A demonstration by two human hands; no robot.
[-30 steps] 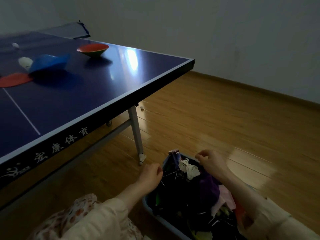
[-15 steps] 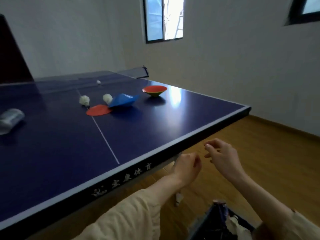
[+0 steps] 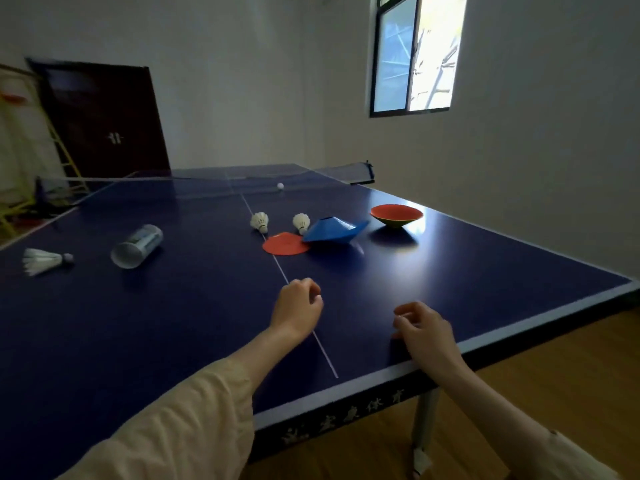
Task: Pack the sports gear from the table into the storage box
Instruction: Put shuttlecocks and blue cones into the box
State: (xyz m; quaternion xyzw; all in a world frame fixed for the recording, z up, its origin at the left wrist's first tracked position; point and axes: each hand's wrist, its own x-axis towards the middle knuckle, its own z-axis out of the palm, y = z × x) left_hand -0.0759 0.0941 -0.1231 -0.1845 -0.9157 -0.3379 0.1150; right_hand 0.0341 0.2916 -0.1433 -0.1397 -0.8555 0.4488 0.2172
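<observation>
- Left hand [image 3: 297, 308] and right hand [image 3: 425, 330] hang over the near end of the blue table [image 3: 485, 289], fingers loosely curled, holding nothing.
- Mid-table: a flat red disc [image 3: 286, 243] touching a tilted blue cone [image 3: 335, 230]; an upturned red cone [image 3: 397, 215] far right.
- Two white shuttlecocks [image 3: 259, 221] [image 3: 301, 222] behind the disc, a third [image 3: 44, 260] far left beside a clear tube [image 3: 137, 241] lying down.

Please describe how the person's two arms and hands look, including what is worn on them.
Both hands are bare: the left hand and the right hand wear no gloves, rings or watch that can be seen. Each forearm is bare to a loose, pale cream sleeve pushed back from the wrist.
</observation>
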